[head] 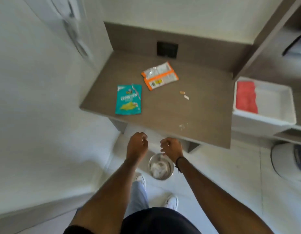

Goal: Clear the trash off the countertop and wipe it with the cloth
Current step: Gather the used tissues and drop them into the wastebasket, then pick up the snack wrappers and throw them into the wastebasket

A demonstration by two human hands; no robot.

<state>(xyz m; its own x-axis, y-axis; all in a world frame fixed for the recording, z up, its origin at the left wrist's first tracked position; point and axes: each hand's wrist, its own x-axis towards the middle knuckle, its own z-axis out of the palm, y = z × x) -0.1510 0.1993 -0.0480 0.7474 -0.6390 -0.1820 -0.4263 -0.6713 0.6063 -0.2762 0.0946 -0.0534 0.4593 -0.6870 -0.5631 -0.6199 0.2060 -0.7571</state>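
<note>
A teal snack pouch (128,99) lies flat near the left front of the brown countertop (205,115). An orange and white wrapper (159,75) lies behind it, nearer the back wall. Two small scraps (184,95) and some crumbs (182,126) dot the right half. A red cloth (246,97) rests in a white tray (278,105) to the right of the counter. My left hand (137,146) and my right hand (171,147) hover in front of the counter's front edge, fingers loosely curled, holding nothing. Under them a small metal bin (160,167) stands on the floor with white paper inside.
A black socket plate (167,48) sits on the back panel. A tall brown side panel (264,36) bounds the counter on the right. A round white appliance (289,159) stands on the floor at right. A white wall closes off the left.
</note>
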